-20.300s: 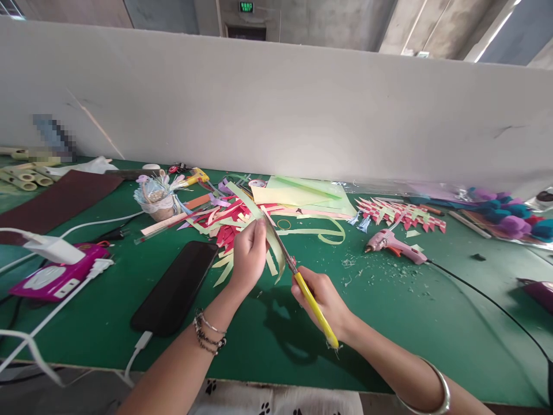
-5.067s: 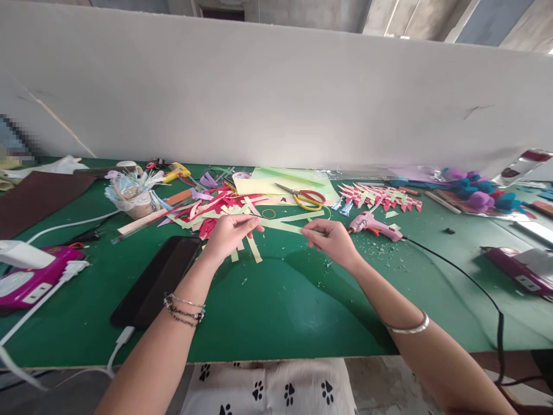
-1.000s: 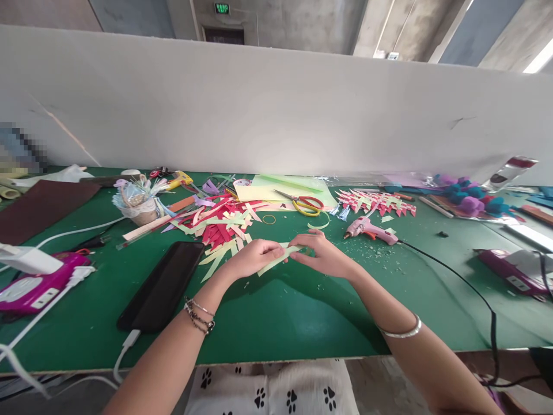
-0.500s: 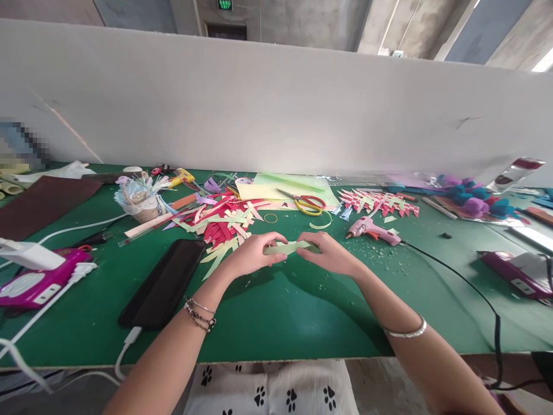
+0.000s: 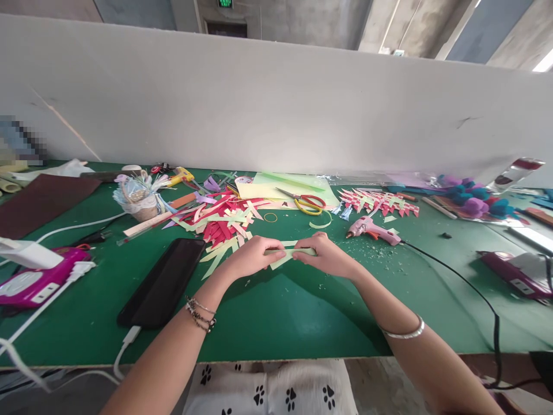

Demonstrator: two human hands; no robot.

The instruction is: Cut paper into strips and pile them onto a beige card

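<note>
Between my two hands is a pale green paper strip (image 5: 281, 261), bent or folded so that one part angles down toward me. My left hand (image 5: 254, 254) pinches its left end, thumb along the near side. The right end is pinched by my right hand (image 5: 325, 255), its thumb pointing left. Both hands are just above the green table, and their fingertips behind the paper are partly hidden. Beyond my left hand lies a pile of red, pink and pale green paper strips (image 5: 227, 222). Scissors (image 5: 307, 203) with red and yellow handles rest on paper sheets behind my hands.
A pink glue gun (image 5: 374, 230) with a black cable lies right of my right hand. A black phone (image 5: 163, 283) on a white cable is by my left forearm. Woven paper pieces (image 5: 380, 202), a wrapped bundle (image 5: 140, 196) and a purple power strip (image 5: 47, 278) surround them.
The paper strip, stretched nearly flat between my hands before, now shows a flap angled down toward me. My fingers have shifted their pinch slightly. The other things on the table stay put.
</note>
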